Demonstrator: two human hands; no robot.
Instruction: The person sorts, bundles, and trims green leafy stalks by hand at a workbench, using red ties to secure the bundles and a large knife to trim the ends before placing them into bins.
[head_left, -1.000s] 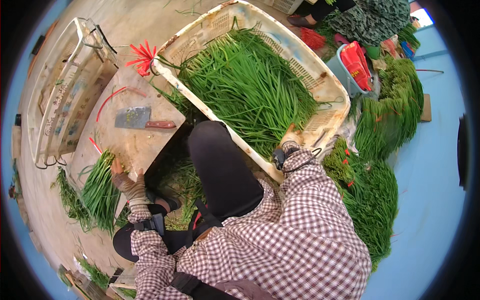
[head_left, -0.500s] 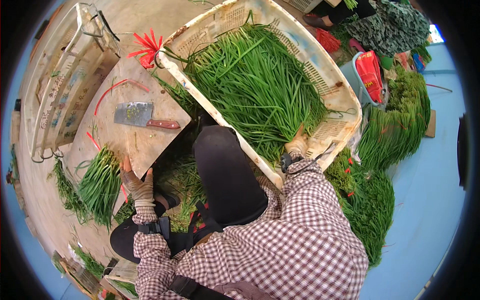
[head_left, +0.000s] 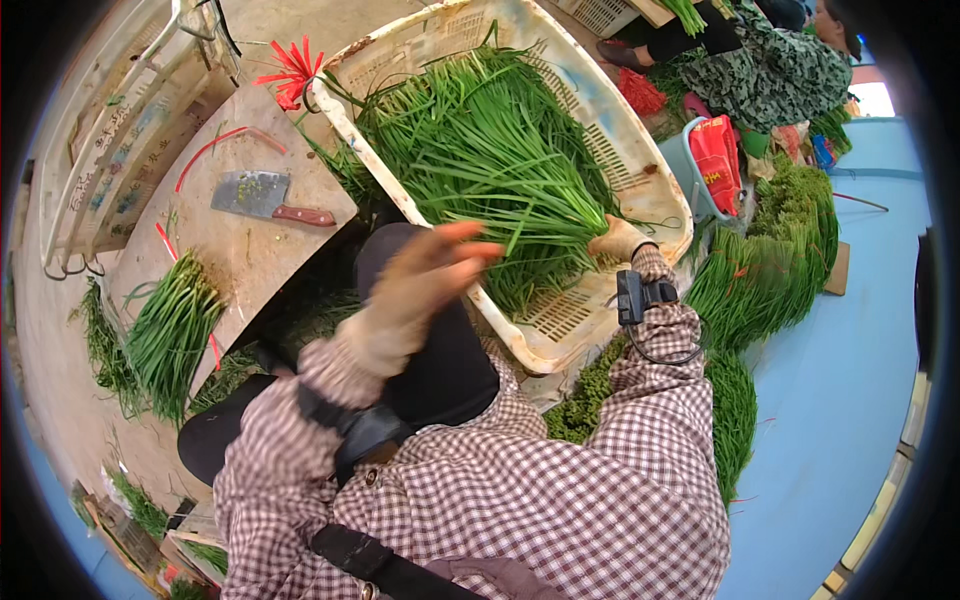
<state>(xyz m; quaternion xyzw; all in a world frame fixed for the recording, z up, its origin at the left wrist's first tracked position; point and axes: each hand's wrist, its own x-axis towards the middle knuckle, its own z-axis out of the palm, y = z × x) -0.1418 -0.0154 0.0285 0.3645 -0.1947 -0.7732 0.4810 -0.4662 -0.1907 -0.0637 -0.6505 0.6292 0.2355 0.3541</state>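
My right hand, in a pale glove with bare fingertips, is closed round the gathered ends of a bunch of green garlic chives. The chives fan out leftward across the white plastic crate. Smeared by motion, my left hand is raised over my knee near the crate's near-left rim, fingers stretched apart and holding nothing. On the board at the left lies a cleaver with a brown handle. A separate bundle of chives rests at the board's near edge.
A second white crate stands upright at the far left. Red ties hang at the crate's corner. Stacked chives and a light-blue bucket line the right side. Another person sits at the far right.
My left hand has left the chive bundle by the board and swung up and right toward the crate. My right hand has drawn chive ends together and lifted them slightly.
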